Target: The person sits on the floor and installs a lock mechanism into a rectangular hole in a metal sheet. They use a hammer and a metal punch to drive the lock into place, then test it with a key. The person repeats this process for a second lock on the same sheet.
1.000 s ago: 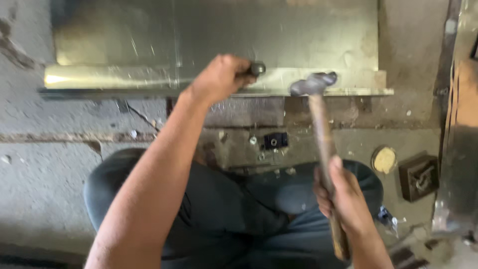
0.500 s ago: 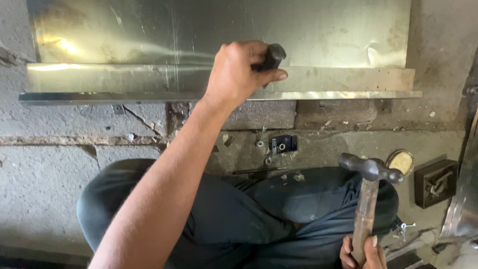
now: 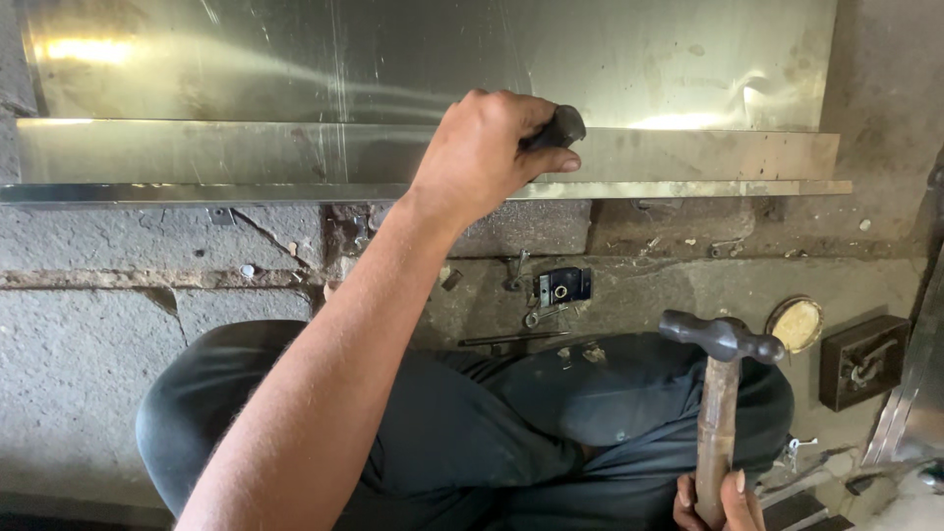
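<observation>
At the upper centre of the head view, the left hand (image 3: pixel 487 152) is closed around a short dark tool (image 3: pixel 559 126), which looks like a punch or small dolly, though most of it is hidden inside the fist. The grip is tight, with the thumb laid along the underside of the tool. The tool's exposed end rests against the folded sheet of bright metal (image 3: pixel 246 152), at the step where the upper face meets the lower flange.

The metal sheet lies flat across the concrete floor (image 3: pixel 88 344), spanning nearly the full width of the view. Its front edge forms a thin straight lip just below the left hand.

At the lower right, the right hand (image 3: pixel 716 503) holds a hammer (image 3: pixel 720 393) by the bottom of its wooden handle. The fingers wrap the handle; only part of the hand is in frame. The dark steel head stands upright, well apart from the sheet and above the person's folded legs in dark trousers (image 3: pixel 472 433).

On the floor near the hammer lie a round brass-coloured disc (image 3: pixel 796 323), a dark square block (image 3: pixel 863 360) and a small black latch part (image 3: pixel 560 286).
</observation>
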